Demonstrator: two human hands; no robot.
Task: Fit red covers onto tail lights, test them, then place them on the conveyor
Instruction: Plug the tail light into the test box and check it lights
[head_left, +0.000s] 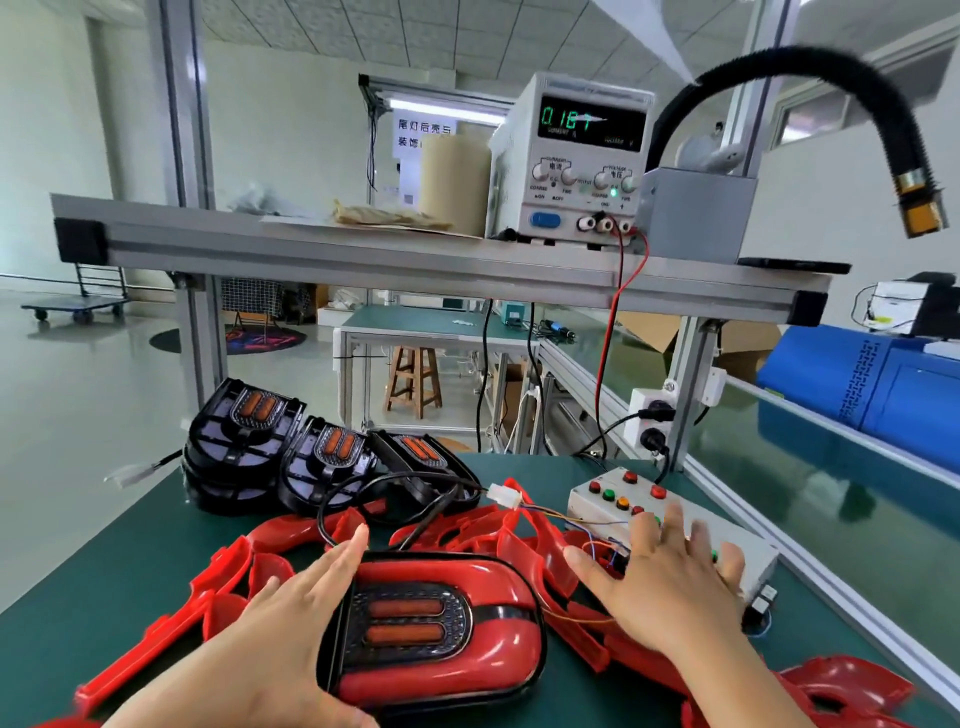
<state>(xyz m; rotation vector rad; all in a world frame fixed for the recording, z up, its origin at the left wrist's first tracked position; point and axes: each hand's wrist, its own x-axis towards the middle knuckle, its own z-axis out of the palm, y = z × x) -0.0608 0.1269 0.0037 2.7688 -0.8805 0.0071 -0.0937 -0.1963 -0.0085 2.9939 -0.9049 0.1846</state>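
Observation:
A tail light with a red cover fitted (436, 631) lies on the green table in front of me, its cable running back to a white connector (505, 496). My left hand (291, 618) rests flat against the light's left side, fingers straight. My right hand (670, 582) is spread over the white button box (613, 493), fingers extended onto its top. Loose red covers (171, 623) lie scattered around the light. Bare black tail lights (244, 441) stand stacked at the back left of the table.
A power supply (571, 156) on the overhead shelf shows a green reading, with a red lead dropping to the table. A black flexible hose (883, 114) hangs at upper right. The green conveyor (831, 493) runs along the right behind an aluminium rail.

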